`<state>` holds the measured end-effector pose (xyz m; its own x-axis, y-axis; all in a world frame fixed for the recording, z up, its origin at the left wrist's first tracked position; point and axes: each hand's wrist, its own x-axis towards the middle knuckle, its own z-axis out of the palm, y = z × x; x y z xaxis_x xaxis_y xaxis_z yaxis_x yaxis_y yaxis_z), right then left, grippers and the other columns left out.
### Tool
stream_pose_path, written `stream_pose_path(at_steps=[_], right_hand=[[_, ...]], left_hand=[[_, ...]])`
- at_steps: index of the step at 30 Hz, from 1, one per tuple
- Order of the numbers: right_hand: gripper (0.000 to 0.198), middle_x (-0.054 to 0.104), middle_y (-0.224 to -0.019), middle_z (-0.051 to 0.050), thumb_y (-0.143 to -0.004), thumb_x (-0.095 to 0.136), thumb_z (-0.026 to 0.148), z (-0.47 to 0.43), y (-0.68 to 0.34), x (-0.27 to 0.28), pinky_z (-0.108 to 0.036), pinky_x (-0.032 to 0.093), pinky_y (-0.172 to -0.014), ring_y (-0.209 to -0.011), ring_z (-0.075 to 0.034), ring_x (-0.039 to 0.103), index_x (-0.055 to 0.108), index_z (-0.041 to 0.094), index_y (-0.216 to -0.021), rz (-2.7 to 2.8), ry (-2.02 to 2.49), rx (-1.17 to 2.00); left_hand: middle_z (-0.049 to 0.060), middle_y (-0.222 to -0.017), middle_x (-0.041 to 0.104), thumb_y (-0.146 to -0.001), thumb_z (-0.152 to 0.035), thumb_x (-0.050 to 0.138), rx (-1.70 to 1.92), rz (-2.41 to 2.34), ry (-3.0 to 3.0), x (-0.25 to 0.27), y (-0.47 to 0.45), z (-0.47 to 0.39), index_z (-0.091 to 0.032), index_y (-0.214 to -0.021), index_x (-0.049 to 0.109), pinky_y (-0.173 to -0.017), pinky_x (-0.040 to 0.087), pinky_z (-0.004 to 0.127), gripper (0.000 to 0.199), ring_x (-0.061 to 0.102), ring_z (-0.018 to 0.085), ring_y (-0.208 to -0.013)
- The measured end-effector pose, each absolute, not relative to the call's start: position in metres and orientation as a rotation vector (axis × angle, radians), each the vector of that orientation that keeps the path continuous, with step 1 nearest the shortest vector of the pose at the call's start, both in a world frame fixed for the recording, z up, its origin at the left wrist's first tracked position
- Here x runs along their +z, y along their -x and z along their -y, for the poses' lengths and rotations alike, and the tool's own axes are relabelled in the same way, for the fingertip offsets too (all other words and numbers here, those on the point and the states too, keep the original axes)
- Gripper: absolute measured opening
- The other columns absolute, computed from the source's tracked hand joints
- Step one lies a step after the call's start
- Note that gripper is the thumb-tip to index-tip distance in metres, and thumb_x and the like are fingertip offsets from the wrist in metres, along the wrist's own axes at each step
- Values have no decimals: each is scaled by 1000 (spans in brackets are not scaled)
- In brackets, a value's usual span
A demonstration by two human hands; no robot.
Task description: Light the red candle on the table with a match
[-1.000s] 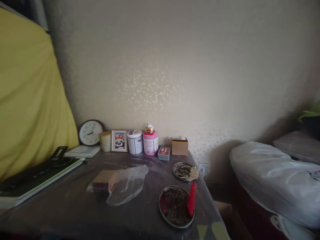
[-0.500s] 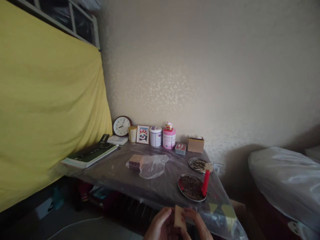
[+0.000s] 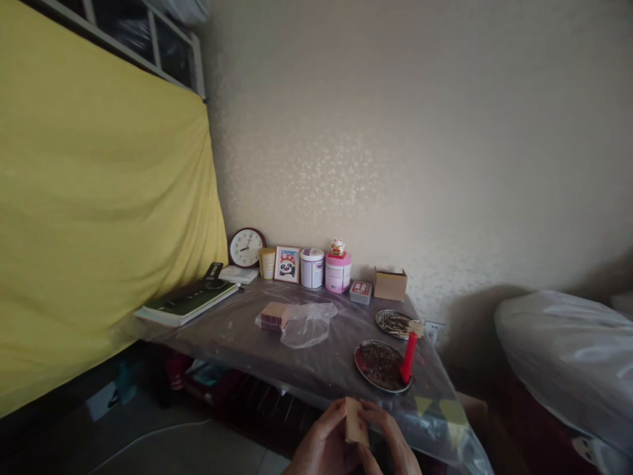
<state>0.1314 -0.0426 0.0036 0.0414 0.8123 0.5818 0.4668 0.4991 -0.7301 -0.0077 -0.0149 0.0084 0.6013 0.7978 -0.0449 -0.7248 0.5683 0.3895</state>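
Observation:
A small tan matchbox [image 3: 356,422] is held upright between both hands at the bottom of the view, in front of the table edge. My left hand [image 3: 321,439] grips its left side, the thumb near its top corner. From the other side, the fingers of my right hand [image 3: 388,435] press against it. Just beyond the hands lies a round metal plate [image 3: 363,379] with dark bits on it. A red candle [image 3: 409,356] stands at that plate's right side. Farther back, a second plate [image 3: 383,332] carries thin pale sticks.
The table [image 3: 306,363] has a clear plastic cover. On it are a wrapped pack of small boxes [image 3: 273,316], a plastic bag [image 3: 309,326] and a green book [image 3: 190,303]. Along the wall stand a clock [image 3: 247,247], a picture frame [image 3: 287,265], tins [image 3: 312,270] and a cardboard box [image 3: 390,285].
The view has shifted slightly, moving the table things a little right in the picture. Both hands stay on the matchbox, which sits slightly higher in the picture.

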Motion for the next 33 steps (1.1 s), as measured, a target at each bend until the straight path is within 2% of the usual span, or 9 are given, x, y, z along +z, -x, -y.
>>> stream_pose_path(at_steps=[7,14,21,27,33], right_hand=[[30,65,-115,-5,-75,61,38,46,-134,13,-27,50,-88,-106,-22,61,64,26,-102,1643,1146,449],[33,64,-117,-6,-76,59,45,49,-129,13,-27,49,-89,-108,-23,60,62,25,-102,1559,1148,514],[41,60,-123,-6,-77,56,49,53,-123,14,-29,43,-98,-116,-23,54,59,25,-111,1478,1128,650],[45,57,-127,-6,-80,52,50,55,-118,12,-27,50,-90,-117,-23,53,52,26,-118,1377,1080,765],[42,59,-125,-3,-82,51,49,53,-121,9,-30,43,-99,-117,-23,53,54,27,-118,1437,1132,687]], left_hand=[[3,-81,61,-81,-24,57,927,-183,-403,11,6,14,-15,-89,65,-65,35,24,14,52,13,-72],[3,-81,62,-82,-23,54,934,-168,-419,12,6,15,-16,-92,64,-63,35,23,16,53,12,-70],[6,-93,64,-82,-21,55,967,-149,-390,10,4,16,-17,-96,64,-73,38,24,17,56,15,-84],[9,-100,62,-85,-23,51,951,-131,-420,8,1,16,-16,-103,60,-80,38,28,22,56,17,-90],[6,-92,62,-82,-25,56,958,-178,-414,11,3,17,-18,-100,62,-76,38,26,20,56,16,-82]])
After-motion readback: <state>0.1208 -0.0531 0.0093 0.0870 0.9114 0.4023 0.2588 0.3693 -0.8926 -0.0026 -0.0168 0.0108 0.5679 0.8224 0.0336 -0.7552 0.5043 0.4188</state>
